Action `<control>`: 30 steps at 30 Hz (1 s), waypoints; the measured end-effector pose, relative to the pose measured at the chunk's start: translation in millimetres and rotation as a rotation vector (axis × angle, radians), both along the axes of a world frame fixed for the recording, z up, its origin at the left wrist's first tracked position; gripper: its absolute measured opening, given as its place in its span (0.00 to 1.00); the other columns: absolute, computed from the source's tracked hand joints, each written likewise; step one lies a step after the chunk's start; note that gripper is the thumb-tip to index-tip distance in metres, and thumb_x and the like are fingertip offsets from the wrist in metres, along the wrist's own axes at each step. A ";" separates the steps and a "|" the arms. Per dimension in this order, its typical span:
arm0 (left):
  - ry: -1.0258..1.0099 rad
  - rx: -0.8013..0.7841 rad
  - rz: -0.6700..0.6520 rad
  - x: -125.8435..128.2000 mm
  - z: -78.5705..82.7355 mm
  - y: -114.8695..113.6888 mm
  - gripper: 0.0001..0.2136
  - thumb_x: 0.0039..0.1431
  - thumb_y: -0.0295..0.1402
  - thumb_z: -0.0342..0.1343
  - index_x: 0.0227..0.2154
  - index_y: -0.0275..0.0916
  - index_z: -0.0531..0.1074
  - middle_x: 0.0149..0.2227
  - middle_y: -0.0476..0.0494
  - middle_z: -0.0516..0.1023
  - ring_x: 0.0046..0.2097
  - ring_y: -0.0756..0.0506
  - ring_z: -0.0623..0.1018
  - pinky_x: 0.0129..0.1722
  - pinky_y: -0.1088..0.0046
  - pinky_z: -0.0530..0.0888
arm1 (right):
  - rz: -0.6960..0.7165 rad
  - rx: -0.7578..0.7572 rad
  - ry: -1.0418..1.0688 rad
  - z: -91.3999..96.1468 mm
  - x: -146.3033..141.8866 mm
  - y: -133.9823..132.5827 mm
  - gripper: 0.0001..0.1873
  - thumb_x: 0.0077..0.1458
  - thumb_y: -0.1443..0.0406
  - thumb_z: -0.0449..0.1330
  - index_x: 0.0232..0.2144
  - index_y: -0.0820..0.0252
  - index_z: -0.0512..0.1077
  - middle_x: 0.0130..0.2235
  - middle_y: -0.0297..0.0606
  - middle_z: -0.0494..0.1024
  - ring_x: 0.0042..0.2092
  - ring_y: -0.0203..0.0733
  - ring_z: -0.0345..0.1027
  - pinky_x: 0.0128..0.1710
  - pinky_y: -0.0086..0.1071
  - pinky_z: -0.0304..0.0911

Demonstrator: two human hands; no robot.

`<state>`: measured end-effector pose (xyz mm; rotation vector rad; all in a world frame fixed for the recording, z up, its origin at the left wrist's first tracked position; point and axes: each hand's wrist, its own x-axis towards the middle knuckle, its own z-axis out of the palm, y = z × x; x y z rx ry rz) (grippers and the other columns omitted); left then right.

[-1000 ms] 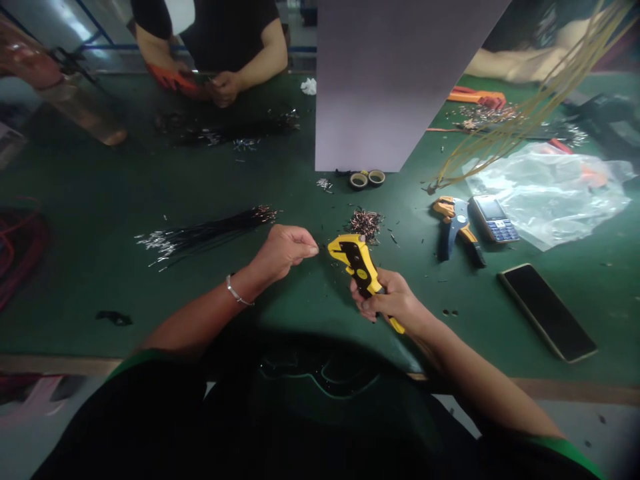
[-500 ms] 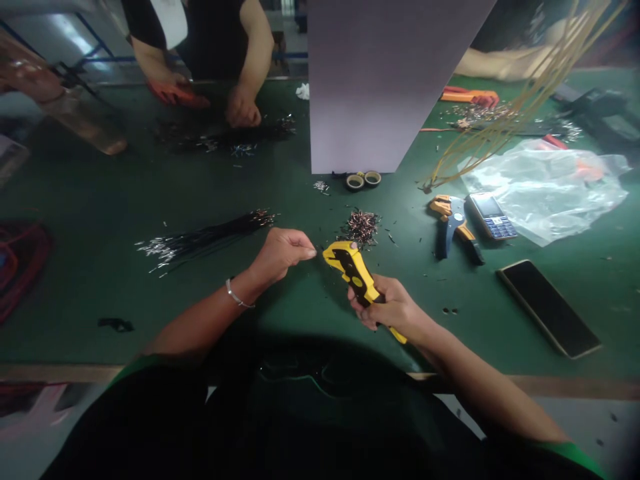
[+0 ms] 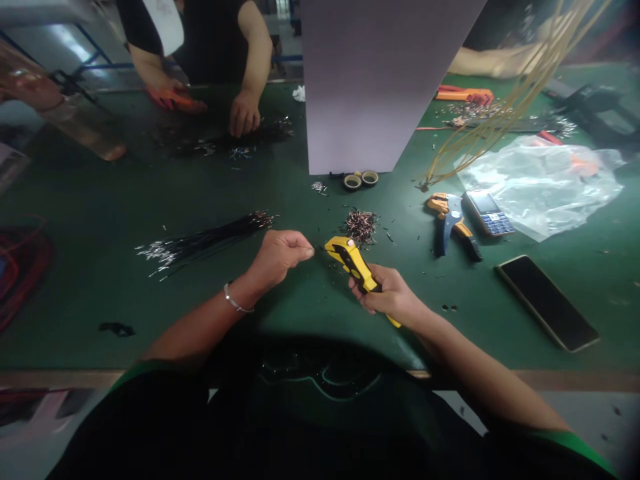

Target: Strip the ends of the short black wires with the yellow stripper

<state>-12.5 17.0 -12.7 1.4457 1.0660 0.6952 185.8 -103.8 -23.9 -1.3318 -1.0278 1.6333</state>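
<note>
My left hand [image 3: 283,257] is closed in a pinch, thumb against forefinger. A small dark tip shows at the fingertips, too small to name. Just right of it, my right hand [image 3: 387,290] grips a yellow and black wire stripper [image 3: 353,259] whose jaws point at the left fingertips. Behind the stripper's head lies a pile of short copper-coloured bits [image 3: 360,227]. On the left, a bundle of thin black wires [image 3: 210,239] lies on the green table, with silvery ends at the left and coppery ends at the right.
To the right are a blue and orange wire stripper [image 3: 453,223], a keypad phone [image 3: 489,213], a smartphone [image 3: 547,303] and a clear plastic bag [image 3: 545,187]. A pale upright panel [image 3: 357,100] stands ahead, with two tape rolls [image 3: 361,180] at its foot. Across the table a co-worker's hands [image 3: 244,115] handle wires.
The right hand and its wire stripper have risen slightly, the tool's lower handle now nearer the hand. My left hand keeps its pinch almost in place. Across the table, a co-worker's bare hand has shifted.
</note>
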 end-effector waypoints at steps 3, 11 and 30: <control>-0.049 -0.006 0.043 -1.8 1.3 8.9 0.04 0.38 0.28 0.62 0.16 0.35 0.74 0.11 0.55 0.61 0.17 0.57 0.58 0.18 0.78 0.52 | -0.027 -0.012 0.125 1.0 8.6 -0.6 0.15 0.32 0.72 0.57 0.30 0.61 0.69 0.21 0.30 0.69 0.18 0.32 0.58 0.17 0.29 0.54; -0.135 -0.062 0.078 0.6 -2.7 6.8 0.04 0.39 0.28 0.62 0.17 0.35 0.73 0.12 0.56 0.61 0.15 0.58 0.58 0.16 0.79 0.52 | -0.221 0.114 0.286 -1.1 24.6 7.4 0.18 0.33 0.72 0.58 0.33 0.60 0.70 0.26 0.34 0.71 0.26 0.40 0.65 0.27 0.36 0.61; -0.173 -0.238 0.097 6.1 8.7 -10.8 0.06 0.41 0.29 0.62 0.17 0.37 0.71 0.12 0.57 0.57 0.15 0.59 0.54 0.15 0.77 0.47 | -0.138 0.077 0.125 -4.0 8.7 6.8 0.19 0.40 0.69 0.59 0.39 0.62 0.68 0.30 0.35 0.72 0.27 0.38 0.65 0.29 0.34 0.58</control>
